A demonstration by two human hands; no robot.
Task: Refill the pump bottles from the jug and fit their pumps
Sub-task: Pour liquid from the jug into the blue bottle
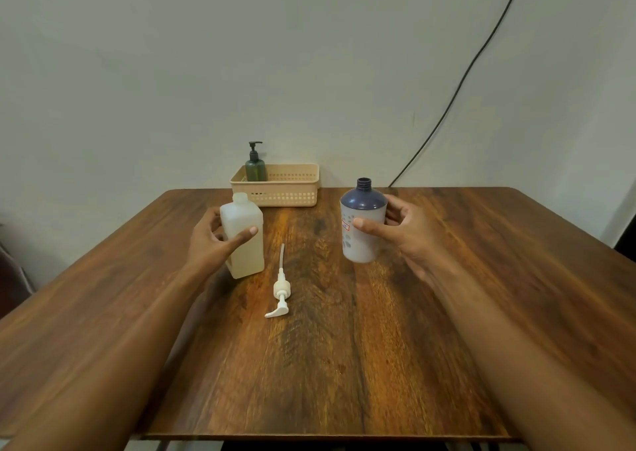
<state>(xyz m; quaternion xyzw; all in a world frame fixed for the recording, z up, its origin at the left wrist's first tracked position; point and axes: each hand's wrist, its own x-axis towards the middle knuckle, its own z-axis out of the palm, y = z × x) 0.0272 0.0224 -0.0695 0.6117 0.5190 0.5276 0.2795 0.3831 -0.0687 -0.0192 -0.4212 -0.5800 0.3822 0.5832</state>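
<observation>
My left hand [213,240] grips a translucent white square jug [242,237] with an open neck, standing upright on the wooden table [344,364]. My right hand [402,230] holds a round white bottle with a dark blue top [361,225]; its threaded neck is open and it tilts slightly. Whether its base touches the table I cannot tell. A white pump with its long dip tube [280,287] lies flat on the table between the two bottles, nozzle towards me.
A beige perforated basket [289,189] stands at the table's far edge against the wall. A dark green bottle with a black pump fitted [255,165] stands in its left corner. A black cable [457,86] runs down the wall at the right.
</observation>
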